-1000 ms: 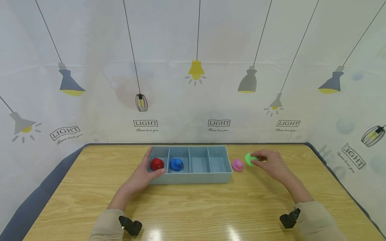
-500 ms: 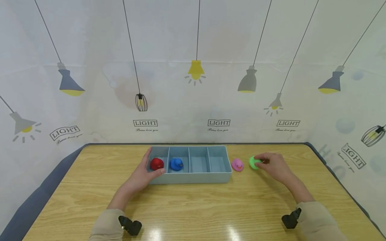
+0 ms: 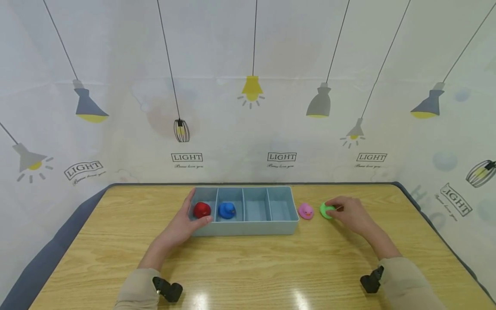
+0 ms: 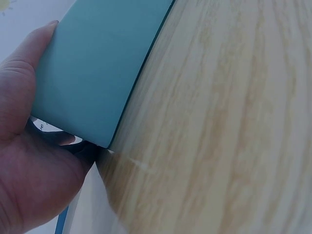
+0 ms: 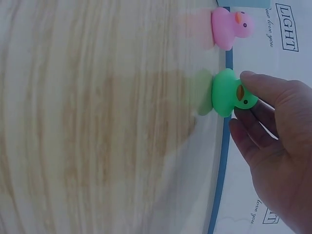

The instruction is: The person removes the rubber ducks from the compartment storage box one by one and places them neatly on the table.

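A light-blue four-section box (image 3: 248,229) stands on the table, a red rubber duck (image 3: 202,210) in its leftmost compartment and a blue rubber duck (image 3: 227,210) in the one beside it. My left hand (image 3: 181,224) grips the box's left end, thumb along the front rim and fingers around the side. To the right of the box sits a pink rubber duck (image 3: 306,211). Beyond that, my right hand (image 3: 350,215) pinches a green rubber duck (image 5: 225,92) by its head between thumb and fingers. In the right wrist view the green duck is upright on the tabletop.
The wood-grain table (image 3: 248,267) has a dark blue edge, with a white lamp-print backdrop (image 3: 217,107) behind and at both sides. The two right-hand compartments of the box hold nothing. Black cameras sit on both wrists.
The right hand and green duck have shifted slightly right, away from the pink duck, and the duck is now down on the table. The left hand and the box have stayed put.
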Demonstrator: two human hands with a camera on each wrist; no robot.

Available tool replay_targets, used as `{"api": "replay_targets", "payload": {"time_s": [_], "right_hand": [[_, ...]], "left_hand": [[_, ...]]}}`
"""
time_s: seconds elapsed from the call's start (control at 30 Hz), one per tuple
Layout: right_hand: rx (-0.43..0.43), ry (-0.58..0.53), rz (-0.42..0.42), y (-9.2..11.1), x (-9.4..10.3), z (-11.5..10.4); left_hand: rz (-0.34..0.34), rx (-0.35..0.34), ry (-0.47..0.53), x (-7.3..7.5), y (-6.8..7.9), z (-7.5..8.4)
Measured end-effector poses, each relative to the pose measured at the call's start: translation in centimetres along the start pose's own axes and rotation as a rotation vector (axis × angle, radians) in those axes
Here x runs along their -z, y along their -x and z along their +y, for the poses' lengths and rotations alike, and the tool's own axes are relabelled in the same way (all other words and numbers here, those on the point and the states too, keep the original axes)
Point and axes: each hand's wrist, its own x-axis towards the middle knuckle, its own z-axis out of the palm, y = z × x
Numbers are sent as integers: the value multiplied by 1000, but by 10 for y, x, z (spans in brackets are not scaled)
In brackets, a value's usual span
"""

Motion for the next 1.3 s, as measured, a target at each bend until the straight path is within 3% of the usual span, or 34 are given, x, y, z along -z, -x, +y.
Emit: {"api": "replay_targets", "payload": {"time_s": [0.43, 0.7, 1.0, 1.3], "right_hand": [[-8, -20, -40, -6, 1, 2], [39, -33, 85, -8, 10, -8], [96, -86, 96, -12, 14, -41], [144, -283, 48, -22, 1, -89]], "left_hand": [[-4, 1, 12, 2, -1, 1], [-3, 8, 10, 2, 0, 1], [-3, 6, 17, 2, 0, 0], [-2, -9, 18, 1, -1, -3]]}}
